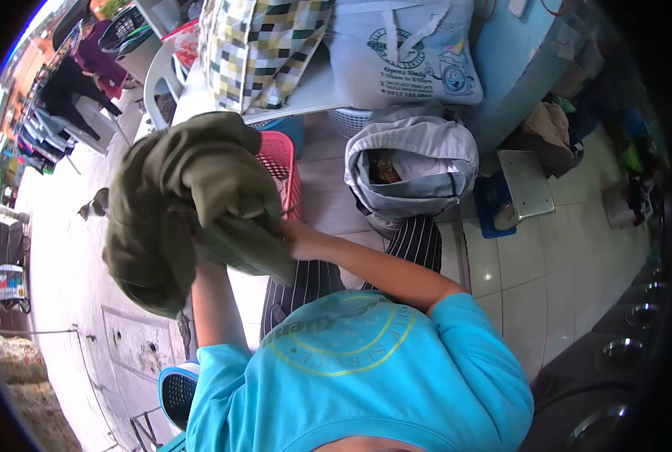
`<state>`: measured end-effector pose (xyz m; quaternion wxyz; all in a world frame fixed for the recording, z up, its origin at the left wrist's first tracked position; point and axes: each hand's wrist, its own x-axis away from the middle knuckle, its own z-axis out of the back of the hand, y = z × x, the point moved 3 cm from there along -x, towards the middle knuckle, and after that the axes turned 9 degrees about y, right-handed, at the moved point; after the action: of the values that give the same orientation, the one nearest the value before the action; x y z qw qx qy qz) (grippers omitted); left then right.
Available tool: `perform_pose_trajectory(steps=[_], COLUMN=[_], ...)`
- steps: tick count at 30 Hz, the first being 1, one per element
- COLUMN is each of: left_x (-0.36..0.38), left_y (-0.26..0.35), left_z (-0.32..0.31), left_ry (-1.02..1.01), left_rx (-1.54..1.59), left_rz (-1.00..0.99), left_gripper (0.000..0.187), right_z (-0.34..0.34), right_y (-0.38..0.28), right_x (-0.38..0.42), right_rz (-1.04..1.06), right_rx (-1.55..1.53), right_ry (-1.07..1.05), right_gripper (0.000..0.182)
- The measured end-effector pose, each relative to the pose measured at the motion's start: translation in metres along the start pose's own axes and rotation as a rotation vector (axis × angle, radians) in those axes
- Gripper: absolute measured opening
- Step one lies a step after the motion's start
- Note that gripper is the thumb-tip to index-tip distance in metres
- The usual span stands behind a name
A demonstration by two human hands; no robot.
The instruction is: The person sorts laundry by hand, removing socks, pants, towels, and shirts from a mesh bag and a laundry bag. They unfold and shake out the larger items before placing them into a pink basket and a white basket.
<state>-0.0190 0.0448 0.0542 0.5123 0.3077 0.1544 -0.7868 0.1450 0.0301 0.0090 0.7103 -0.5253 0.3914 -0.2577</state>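
Gripping one olive garment (pixel 178 203): left hand (pixel 200 252) hidden beneath, right hand (pixel 294 235) fingers clutching cloth.

The person wears a turquoise short-sleeved T-shirt (pixel 366 369) with a yellow-green circular print and black-and-white striped trousers (pixel 419 241).

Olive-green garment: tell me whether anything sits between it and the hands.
Nothing visible does. The olive-green garment is bunched up, with both hands already in its folds: the right hand grips its lower edge, the left hand is mostly hidden under the cloth. The red basket sits behind it.
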Motion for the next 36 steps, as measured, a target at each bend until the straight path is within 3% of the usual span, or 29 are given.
perform_pose_trajectory(steps=[2,4,5,6,8,9,10,12,13,14,15,17,19,21,23,26,28,29,31,33,34,36], left_x=[-0.003,0.012,0.032,0.026,0.007,0.012,-0.008,-0.003,0.006,0.014,0.031,0.050,0.089,0.117,0.114,0.156,0.172,0.158,0.134,0.102,0.090,0.077], left_y=[-0.046,-0.067,-0.056,-0.061,-0.084,-0.078,-0.036,-0.008,0.006,0.024,0.032,0.043,0.019,0.003,0.009,-0.005,-0.020,-0.033,-0.072,-0.091,-0.096,-0.116], left_z=[0.018,0.041,0.054,0.055,0.055,0.065,0.071,0.042,0.026,0.014,-0.004,-0.001,-0.028,-0.035,-0.012,-0.051,-0.071,-0.060,-0.026,0.018,0.036,0.056], left_ry=[0.020,0.049,0.064,0.080,0.110,0.093,-0.061,-0.127,-0.156,-0.187,-0.218,-0.327,-0.339,-0.175,0.050,-0.106,-0.194,-0.019,0.307,0.789,0.843,0.740], left_rx=[-0.049,-0.101,-0.128,-0.154,-0.205,-0.010,-0.228,-0.140,0.005,0.150,0.231,0.619,1.176,1.529,0.574,0.640,0.980,0.973,0.850,1.189,1.133,0.998], left_rz=[0.051,0.101,0.128,0.156,0.214,0.274,0.148,-0.022,-0.124,-0.139,-0.151,0.027,0.333,0.727,0.558,0.605,0.835,0.853,1.017,1.195,1.108,1.046], left_gripper=[0.066,0.064,0.063,0.062,0.060,0.046,0.054,0.059,0.055,0.063,0.063,0.059,0.053,0.049,0.046,0.040,0.033,0.028,0.019,0.024,0.028,0.031], right_z=[-0.025,-0.029,-0.015,0.004,0.042,0.049,0.058,0.055,0.046,0.037,0.029,0.025,0.022,0.031,0.042,0.049,0.053,0.057,0.072,0.092,0.099,0.096], right_y=[-0.003,0.028,0.032,0.051,0.053,0.042,0.021,0.012,0.014,0.017,0.036,0.093,0.120,0.116,0.128,0.136,0.133,0.128,0.099,0.064,0.055,0.040], right_x=[-0.014,-0.044,-0.055,-0.063,-0.077,-0.079,-0.081,-0.082,-0.079,-0.075,-0.069,-0.049,-0.020,0.004,0.014,0.020,0.011,0.004,-0.018,-0.037,-0.044,-0.058], right_rz=[-0.027,0.134,-0.082,-0.522,-0.061,-0.065,-0.165,-0.276,-0.326,-0.370,-0.499,-0.597,-0.722,-0.861,-0.796,-0.806,-0.759,-0.753,-0.504,-0.456,-0.371,-0.374], right_rx=[-0.188,0.044,0.143,-0.324,-0.469,-0.474,-0.590,-0.704,-0.565,-0.423,-0.393,-0.280,-0.248,-0.414,-0.249,-0.211,-0.270,-0.268,-0.683,-1.020,-0.993,-1.041], right_ry=[-0.145,-0.144,0.027,-0.031,0.295,0.279,0.343,0.401,0.246,0.092,0.063,-0.098,-0.122,-0.081,0.029,0.053,0.069,0.068,0.317,0.453,0.439,0.405], right_gripper=[0.040,0.036,0.036,0.043,0.068,0.068,0.071,0.075,0.077,0.081,0.072,0.029,0.016,0.015,0.014,0.011,0.010,0.010,0.015,0.015,0.016,0.016])
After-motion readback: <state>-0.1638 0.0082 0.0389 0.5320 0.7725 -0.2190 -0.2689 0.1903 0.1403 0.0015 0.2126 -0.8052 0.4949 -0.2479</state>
